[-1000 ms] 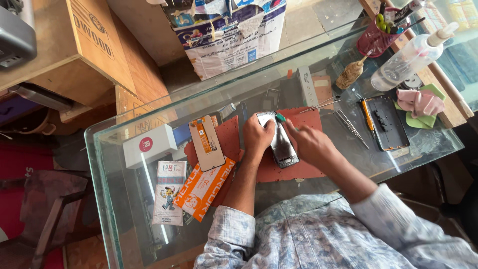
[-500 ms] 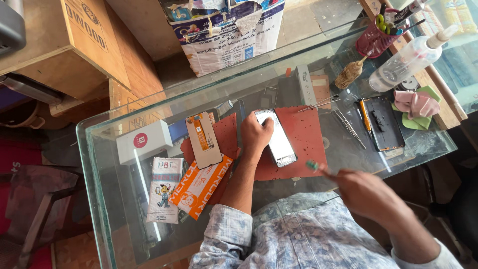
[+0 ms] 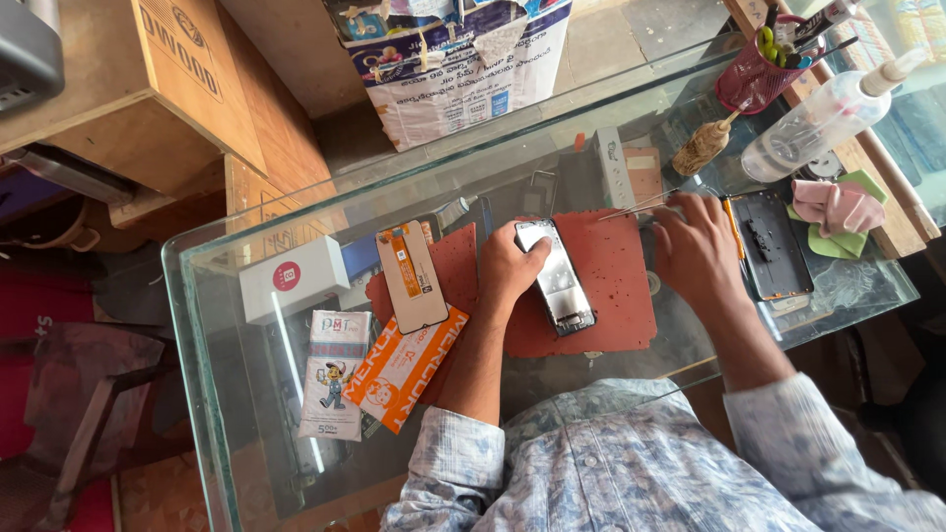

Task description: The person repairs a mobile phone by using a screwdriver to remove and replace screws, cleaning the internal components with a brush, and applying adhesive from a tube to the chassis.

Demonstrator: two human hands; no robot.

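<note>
A dark phone [image 3: 559,283] lies screen-side up on a red mat [image 3: 616,296] on the glass counter. My left hand [image 3: 506,266] grips its upper left edge, thumb on top. To the right of the mat, my right hand [image 3: 696,246] lies palm down on the glass with fingers spread. Its fingertips touch the end of thin metal tweezers [image 3: 636,207]. I see nothing held in this hand. A spare screen panel [image 3: 414,278] with an orange strip rests left of my left hand.
A phone back frame [image 3: 771,246] lies just right of my right hand, with pink and green cloths [image 3: 838,209] beyond. A spray bottle [image 3: 818,120], brush [image 3: 702,148] and red tool cup [image 3: 754,81] stand far right. An orange box [image 3: 409,366], sachet [image 3: 333,374] and white box [image 3: 294,278] lie left.
My right hand, which was working on the phone and then drew back holding a green-tipped tool, has moved up to the tweezers right of the mat. My left hand stays on the phone.
</note>
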